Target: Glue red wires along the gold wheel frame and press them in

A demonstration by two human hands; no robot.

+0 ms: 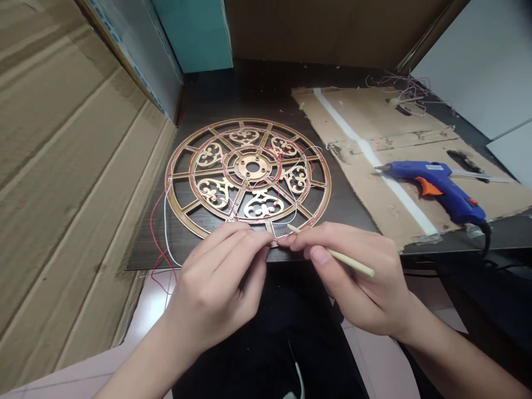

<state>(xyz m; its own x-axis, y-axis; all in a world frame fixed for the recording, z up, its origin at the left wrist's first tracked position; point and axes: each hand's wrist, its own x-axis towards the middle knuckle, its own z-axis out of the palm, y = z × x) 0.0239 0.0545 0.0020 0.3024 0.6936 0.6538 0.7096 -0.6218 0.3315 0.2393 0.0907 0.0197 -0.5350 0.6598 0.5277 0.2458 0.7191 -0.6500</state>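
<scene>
A round gold-coloured openwork frame (242, 169) with scrolled ornaments and a central hub lies flat on the dark table, its near rim at the table edge. Thin red wires (154, 209) and white wires (165, 221) run around its rings and spokes, with loops hanging off the left side. My left hand (224, 271) is closed at the near rim, thumb and fingers pressed together; what they pinch is hidden. Beside it, my right hand (357, 271) grips a thin wooden stick (353, 262), while its fingertips touch the near rim by a white wire.
A blue hot glue gun (440, 183) with an orange trigger rests on a cardboard sheet (399, 216) at the right. Tangled wires (409, 94) lie at the back right. Cardboard (66, 183) stands along the left; a teal box (195, 33) is behind.
</scene>
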